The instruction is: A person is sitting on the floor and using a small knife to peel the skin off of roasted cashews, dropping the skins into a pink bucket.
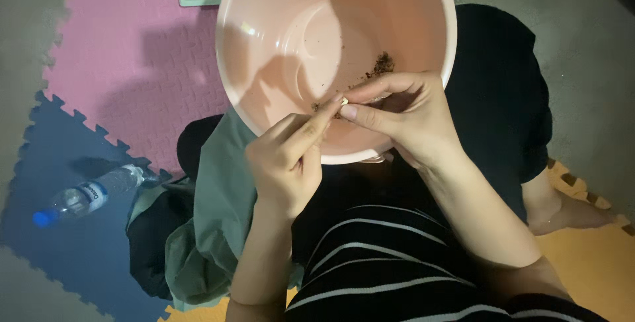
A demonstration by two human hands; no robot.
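Far left of the frame there's a plastic water bottle (86, 195) lying on the blue floor mat (59, 249). At centre, the left hand (286, 163) and right hand (403, 115) meet fingertip to fingertip, both pinching a small pale clove-like piece (344, 100), too tiny to identify. They're right over the near rim of the big pink bowl (291, 37) filling the upper middle, brown crumbs inside.

A small pale clove-like piece (341, 101), possibly garlic, sits pinched at the near rim of a large round pink plastic basin (284, 37), and it is mostly hidden, so its shape is hard to tell. The basin rests tilted on the person's lap, its open mouth facing up toward the camera. Its inside is smooth and nearly bare, with a scatter of brown papery scraps (381, 64) clinging to the wall on the right side, just above the pale piece.
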